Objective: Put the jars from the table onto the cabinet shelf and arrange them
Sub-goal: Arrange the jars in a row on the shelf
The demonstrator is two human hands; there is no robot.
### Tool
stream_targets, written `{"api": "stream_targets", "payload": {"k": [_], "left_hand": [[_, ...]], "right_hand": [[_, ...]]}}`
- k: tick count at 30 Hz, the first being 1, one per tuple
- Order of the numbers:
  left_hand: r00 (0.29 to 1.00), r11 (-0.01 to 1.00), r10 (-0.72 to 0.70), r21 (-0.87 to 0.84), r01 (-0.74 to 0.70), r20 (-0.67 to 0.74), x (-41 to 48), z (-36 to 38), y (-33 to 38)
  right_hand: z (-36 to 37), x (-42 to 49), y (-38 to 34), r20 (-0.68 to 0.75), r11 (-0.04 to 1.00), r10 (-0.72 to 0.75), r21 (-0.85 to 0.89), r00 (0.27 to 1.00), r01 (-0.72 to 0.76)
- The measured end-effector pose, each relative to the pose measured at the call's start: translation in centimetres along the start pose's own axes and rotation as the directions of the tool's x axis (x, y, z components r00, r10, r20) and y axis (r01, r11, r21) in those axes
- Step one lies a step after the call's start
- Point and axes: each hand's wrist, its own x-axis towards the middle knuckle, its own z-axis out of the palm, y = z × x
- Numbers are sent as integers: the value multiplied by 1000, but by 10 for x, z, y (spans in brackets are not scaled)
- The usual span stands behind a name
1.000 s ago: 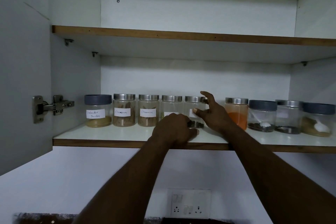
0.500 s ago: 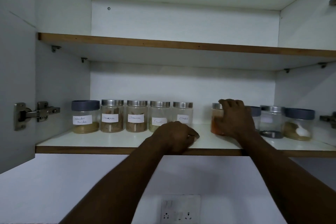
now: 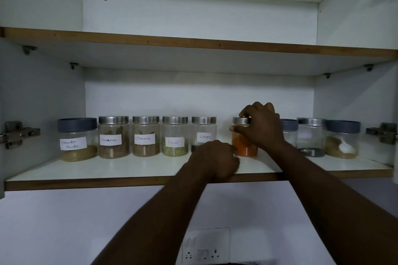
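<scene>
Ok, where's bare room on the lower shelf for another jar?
Bare: the lower shelf in front of the row, from the Coriander jar to the left hand; the narrow gap between the Cloves jar and the orange jar the right hand grips; the front strip before the far-right grey-lidded jar. Crowded: the back row, jars side by side.

Landmark: steel-lidded glass jar of orange powder (image 3: 244, 148), on white wood-edged cabinet shelf (image 3: 107, 171).
Left of it: five labelled glass jars (image 3: 146, 146).
Right of it: three more glass jars (image 3: 310, 142).
In front: left hand (image 3: 215, 159), on shelf edge.
On its lid: right hand (image 3: 263, 129).
</scene>
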Motion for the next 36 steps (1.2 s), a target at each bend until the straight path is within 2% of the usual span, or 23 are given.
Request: {"api": "stream_targets", "payload": {"k": [3, 5, 7, 9, 11, 16, 18, 21, 22, 25, 27, 29, 31, 32, 33, 36], "left_hand": [[1000, 999, -26, -30, 25, -17, -1, 0, 0], [999, 999, -31, -40, 30, -27, -1, 1, -1], [999, 998, -31, -53, 29, -37, 0, 1, -1], [999, 998, -29, -65, 26, -41, 0, 2, -2], [999, 998, -29, -65, 26, -46, 0, 2, -2], [997, 996, -45, -79, 40, -60, -1, 1, -2], [997, 996, -44, -80, 38, -67, -2, 0, -1], [996, 996, -46, -82, 40, -72, -3, 0, -1], [996, 995, -53, -85, 47, -71, -3, 0, -1], [993, 992, -82, -102, 73, -81, -1, 2, -3], [992, 991, -83, -112, 72, -94, -1, 3, -3], [991, 992, -79, -110, 67, -108, -1, 4, -2], [989, 992, -81, -111, 67, -123, -2, 4, -2], [989, 991, -82, -112, 68, -126, -2, 4, -3], [989, 992, -82, -110, 68, -127, -1, 4, -3], [989, 991, -84, -116, 70, -119, -1, 5, -4]], "right_hand": [[9, -6, -2, -62, 999, 18, 41, 998, -15], [14, -9, 0, -45, 965, 55, 260, 997, -42], [14, -10, 1, 17, 822, 119, 560, 993, -108], [12, -12, 2, 96, 699, 148, 694, 984, -172], [11, -14, 4, 144, 703, 132, 684, 981, -195], [10, -17, 4, 44, 827, 153, 541, 987, -152], [12, -18, 5, 68, 777, 162, 607, 984, -170], [11, -18, 7, 194, 602, 197, 749, 961, -275], [12, -18, 7, 227, 596, 195, 745, 954, -299], [15, -18, 8, 236, 714, 176, 637, 956, -289], [17, -19, 8, 231, 744, 186, 602, 955, -290], [17, -18, 8, 232, 682, 183, 670, 955, -294], [16, -17, 8, 282, 532, 193, 775, 940, -342], [15, -17, 7, 306, 493, 194, 791, 932, -363], [16, -16, 8, 312, 518, 189, 774, 931, -364], [18, -17, 10, 249, 702, 155, 654, 956, -284]]}}
